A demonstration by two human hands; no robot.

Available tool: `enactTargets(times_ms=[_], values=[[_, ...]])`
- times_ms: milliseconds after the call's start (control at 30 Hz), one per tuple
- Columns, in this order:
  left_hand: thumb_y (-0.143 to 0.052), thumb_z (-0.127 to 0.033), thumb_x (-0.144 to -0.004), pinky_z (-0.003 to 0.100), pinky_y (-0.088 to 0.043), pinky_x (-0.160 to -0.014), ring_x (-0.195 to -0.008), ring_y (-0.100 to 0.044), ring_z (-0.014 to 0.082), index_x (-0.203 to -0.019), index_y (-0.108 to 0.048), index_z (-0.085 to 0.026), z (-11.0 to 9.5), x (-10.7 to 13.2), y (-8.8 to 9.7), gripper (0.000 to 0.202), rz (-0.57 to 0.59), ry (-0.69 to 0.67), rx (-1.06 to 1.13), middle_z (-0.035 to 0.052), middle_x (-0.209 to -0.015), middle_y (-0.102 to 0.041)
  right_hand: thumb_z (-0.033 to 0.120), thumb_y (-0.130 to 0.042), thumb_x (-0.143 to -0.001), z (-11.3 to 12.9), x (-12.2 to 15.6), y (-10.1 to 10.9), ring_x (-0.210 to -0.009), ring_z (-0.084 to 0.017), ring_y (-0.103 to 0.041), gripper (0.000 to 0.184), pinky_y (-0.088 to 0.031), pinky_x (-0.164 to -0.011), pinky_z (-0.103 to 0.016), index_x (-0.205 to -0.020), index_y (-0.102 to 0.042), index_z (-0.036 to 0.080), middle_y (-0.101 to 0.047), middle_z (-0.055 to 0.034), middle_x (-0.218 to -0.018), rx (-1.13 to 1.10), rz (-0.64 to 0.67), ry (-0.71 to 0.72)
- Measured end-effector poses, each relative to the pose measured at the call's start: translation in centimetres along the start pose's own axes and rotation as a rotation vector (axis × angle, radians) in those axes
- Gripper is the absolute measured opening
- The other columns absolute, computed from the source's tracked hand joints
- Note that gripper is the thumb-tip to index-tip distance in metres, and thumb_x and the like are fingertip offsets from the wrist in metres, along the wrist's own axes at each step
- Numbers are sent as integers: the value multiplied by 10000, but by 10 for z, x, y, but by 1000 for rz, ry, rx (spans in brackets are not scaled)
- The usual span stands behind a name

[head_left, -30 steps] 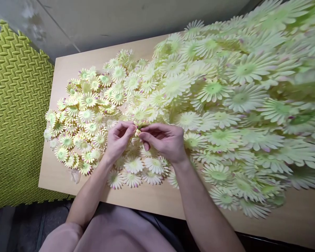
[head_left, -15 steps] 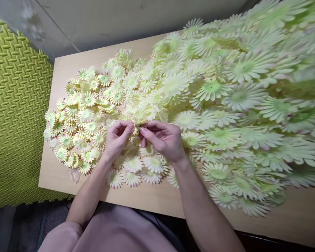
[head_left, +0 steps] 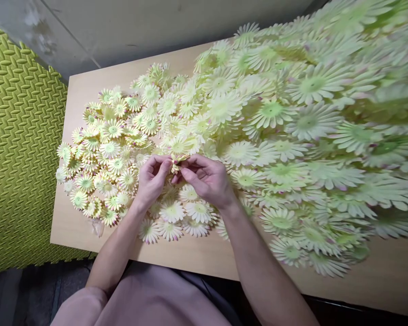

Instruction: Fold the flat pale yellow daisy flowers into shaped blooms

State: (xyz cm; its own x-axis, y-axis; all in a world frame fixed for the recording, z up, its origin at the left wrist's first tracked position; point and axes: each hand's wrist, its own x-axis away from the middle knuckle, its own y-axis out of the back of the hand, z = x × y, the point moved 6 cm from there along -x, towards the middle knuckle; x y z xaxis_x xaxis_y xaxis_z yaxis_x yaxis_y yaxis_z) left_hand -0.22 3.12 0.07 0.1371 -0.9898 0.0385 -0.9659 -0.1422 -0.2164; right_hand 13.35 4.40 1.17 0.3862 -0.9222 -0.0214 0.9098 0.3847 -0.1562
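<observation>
A wooden board (head_left: 204, 258) carries a wide spread of pale yellow-green fabric daisy flowers (head_left: 279, 131). Near the board's middle, my left hand (head_left: 153, 179) and my right hand (head_left: 207, 179) meet fingertip to fingertip. Both pinch one small yellow flower piece (head_left: 176, 165) held between them just above the pile. The fingers of both hands are curled closed around it. Smaller flowers with purple-tipped petals (head_left: 105, 154) lie to the left of my left hand; larger ones pile up to the right.
A green foam floor mat (head_left: 20, 149) lies left of the board. A grey wall (head_left: 149, 22) runs behind it. My lap in pink cloth (head_left: 146, 299) is below the board's near edge. A small clear scrap (head_left: 98, 226) lies near the front left corner.
Both hands have shifted slightly up and left with the flower piece still pinched between them; the fingers have worked a little on it.
</observation>
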Motion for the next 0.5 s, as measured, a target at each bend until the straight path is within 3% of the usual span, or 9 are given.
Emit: enactTargets(times_ms=[167,367,433,500], values=[[-712,-517,-791,189,-389,-489,-537,-393,58,-776,-588,-193,12,-1,6,348,-84,105,116,-44,-639,-445,253,-680,-761,6,-2,7,-565,-148,-605,76,-529,-534,-284,-736,-625,208,-615,5,-642,-8,-70,39],[-759,-492,-752,217,-513,-623,-665,-458,77,-743,-548,-207,6,-3,9,354,-111,118,201,-29,-742,-456,434,-638,-772,12,-4,33,-443,-134,-506,262,-459,-418,-307,-605,-577,241,-594,-10,-589,-355,-293,104],[-753,-492,-758,218,-516,-631,-673,-468,73,-759,-558,-207,5,-3,9,345,-99,110,199,-24,-775,-489,500,-627,-815,14,-3,37,-386,-113,-473,334,-406,-356,-288,-600,-588,248,-600,-4,-563,-329,-352,106],[-746,-493,-766,207,-505,-619,-640,-452,60,-772,-577,-204,5,-2,8,335,-88,105,175,-24,-784,-513,506,-655,-831,19,-2,31,-366,-109,-492,336,-379,-320,-276,-610,-623,255,-611,3,-544,-232,-302,149]])
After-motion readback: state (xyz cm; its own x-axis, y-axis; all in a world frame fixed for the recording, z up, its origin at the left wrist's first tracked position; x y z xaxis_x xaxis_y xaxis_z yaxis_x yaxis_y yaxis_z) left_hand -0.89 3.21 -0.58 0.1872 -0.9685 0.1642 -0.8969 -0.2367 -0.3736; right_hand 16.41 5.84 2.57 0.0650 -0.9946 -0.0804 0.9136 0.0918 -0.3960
